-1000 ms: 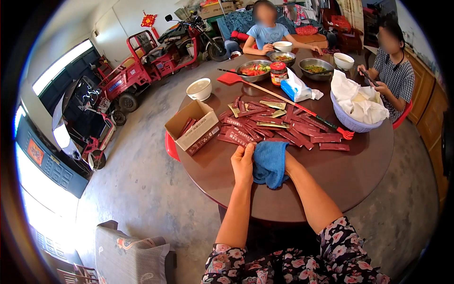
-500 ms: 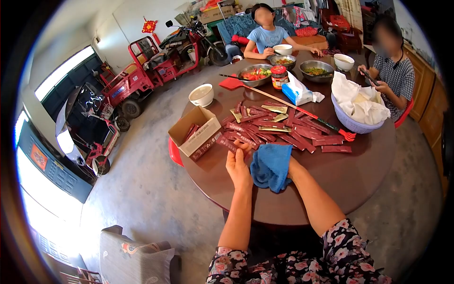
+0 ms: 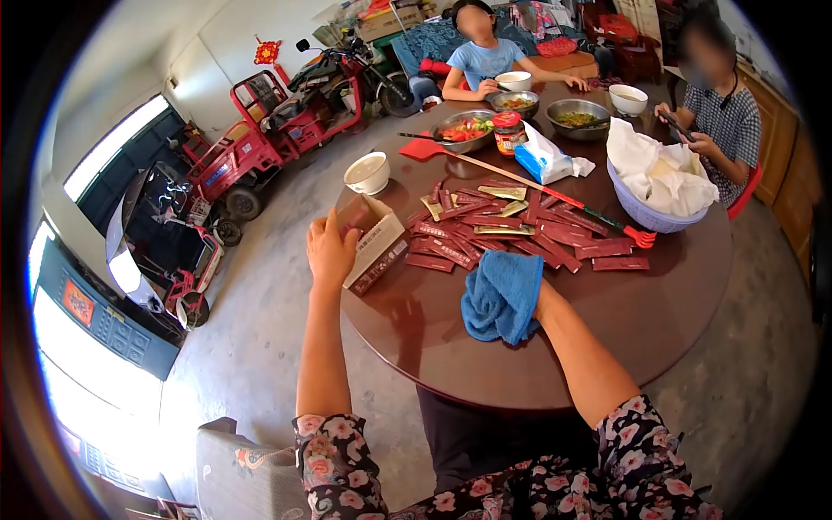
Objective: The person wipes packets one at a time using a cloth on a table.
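My left hand (image 3: pixel 332 249) is at the left side of a small cardboard box (image 3: pixel 380 250), its fingers bent over the opening. Whatever is between the fingers is hidden, and so is most of the box's inside. A blue cloth (image 3: pixel 501 299) covers most of my right hand (image 3: pixel 548 305), which grips it above the near part of the table. Beyond the cloth lies a loose heap of dark red stick sachets (image 3: pixel 485 227), with a few gold sachets (image 3: pixel 505 231) among them.
On the round brown table (image 3: pixel 451 351) are a white bowl (image 3: pixel 367 173), a red-lidded jar (image 3: pixel 510 135), a tissue pack (image 3: pixel 548 163), a long red-ended stick (image 3: pixel 520 179), metal food bowls (image 3: pixel 578 119) and a purple basket (image 3: pixel 663 212). Two people sit across, one holding a phone.
My left hand has moved left from above the near edge of the heap to the box. The sachet it held no longer shows in it. The cloth stays in my right hand.
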`<action>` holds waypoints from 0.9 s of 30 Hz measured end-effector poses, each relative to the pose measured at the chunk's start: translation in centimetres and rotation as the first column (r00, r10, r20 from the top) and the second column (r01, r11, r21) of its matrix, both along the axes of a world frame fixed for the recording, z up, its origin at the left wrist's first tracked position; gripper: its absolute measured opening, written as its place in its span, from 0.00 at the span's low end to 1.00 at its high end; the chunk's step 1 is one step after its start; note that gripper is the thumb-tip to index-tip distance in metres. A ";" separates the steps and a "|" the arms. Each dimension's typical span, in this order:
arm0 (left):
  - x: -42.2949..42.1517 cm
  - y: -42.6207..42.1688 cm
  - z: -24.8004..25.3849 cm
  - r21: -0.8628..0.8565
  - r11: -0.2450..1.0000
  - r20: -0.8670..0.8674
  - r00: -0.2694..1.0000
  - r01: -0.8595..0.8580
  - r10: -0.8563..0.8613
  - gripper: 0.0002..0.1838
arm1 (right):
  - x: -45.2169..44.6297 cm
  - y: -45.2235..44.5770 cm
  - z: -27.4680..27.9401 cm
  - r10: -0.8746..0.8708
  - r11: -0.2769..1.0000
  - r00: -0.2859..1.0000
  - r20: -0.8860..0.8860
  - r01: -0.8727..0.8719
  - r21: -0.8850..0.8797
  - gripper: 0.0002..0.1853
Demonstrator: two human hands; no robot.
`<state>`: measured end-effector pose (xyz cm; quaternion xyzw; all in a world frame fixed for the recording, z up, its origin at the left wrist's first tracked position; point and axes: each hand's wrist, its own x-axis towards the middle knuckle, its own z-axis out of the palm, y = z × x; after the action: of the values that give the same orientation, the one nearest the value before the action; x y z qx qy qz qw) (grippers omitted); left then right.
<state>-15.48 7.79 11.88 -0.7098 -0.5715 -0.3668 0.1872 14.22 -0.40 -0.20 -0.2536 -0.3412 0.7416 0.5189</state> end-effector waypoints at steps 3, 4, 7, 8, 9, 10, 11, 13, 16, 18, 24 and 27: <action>1.8 -1.7 -0.5 0.051 0.988 -0.038 0.989 0.146 -0.145 0.17 | -0.2 0.5 -0.1 -0.059 0.998 0.997 -0.059 0.057 -0.032 0.11; 3.1 -2.5 -1.1 0.050 0.959 0.021 0.960 0.279 -0.280 0.16 | -0.1 0.3 0.7 -0.073 0.996 0.996 -0.056 0.070 -0.062 0.11; 5.4 -2.4 -5.5 -0.156 0.913 -0.012 0.923 0.378 -0.384 0.12 | 0.3 0.6 -0.1 -0.034 0.997 0.998 -0.047 0.031 -0.071 0.12; 6.0 -2.5 -6.6 -0.211 0.905 -0.037 0.922 0.370 -0.386 0.11 | 0.5 1.1 -0.6 0.016 0.999 0.998 -0.055 -0.019 -0.047 0.12; 6.2 -1.9 -7.7 -0.220 0.916 -0.130 0.920 0.336 -0.369 0.11 | 0.5 1.3 -0.8 0.013 0.999 0.999 -0.052 -0.015 -0.043 0.12; 5.9 -1.6 -8.8 -0.215 0.915 -0.131 0.918 0.341 -0.373 0.11 | 0.3 1.4 -1.1 -0.031 0.998 0.998 -0.059 0.027 -0.062 0.12; 5.9 -1.6 -9.3 -0.230 0.930 -0.179 0.926 0.288 -0.331 0.11 | 0.2 1.3 -1.0 -0.075 0.994 0.995 -0.067 0.069 -0.084 0.12; 5.6 -1.2 -10.0 -0.288 0.937 -0.254 0.927 0.198 -0.274 0.13 | 0.3 1.3 -0.8 -0.057 0.997 0.996 -0.073 0.053 -0.054 0.12; 5.1 -1.0 -10.9 -0.255 0.950 -0.294 0.922 0.179 -0.252 0.16 | 0.3 1.0 -0.5 -0.042 0.999 0.998 -0.044 0.041 -0.026 0.12; 4.4 -0.6 -11.5 -0.283 0.936 -0.256 0.924 0.209 -0.284 0.18 | 0.1 0.7 -0.1 -0.051 0.998 0.999 -0.009 0.051 -0.021 0.12; 5.1 -1.8 -8.8 -0.534 0.835 -0.235 0.926 0.133 -0.297 0.20 | -0.2 0.8 0.1 -0.102 0.990 0.994 -0.026 0.099 -0.099 0.13; 5.1 -1.4 -9.4 -0.532 0.841 -0.263 0.925 0.098 -0.274 0.21 | -0.2 1.2 -0.6 -0.097 0.989 0.995 -0.013 0.095 -0.109 0.12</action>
<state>-10.40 6.43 2.52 -0.8375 -0.5358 -0.0957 0.0488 14.06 0.79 -0.77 -0.2909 -0.2832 0.7355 0.5424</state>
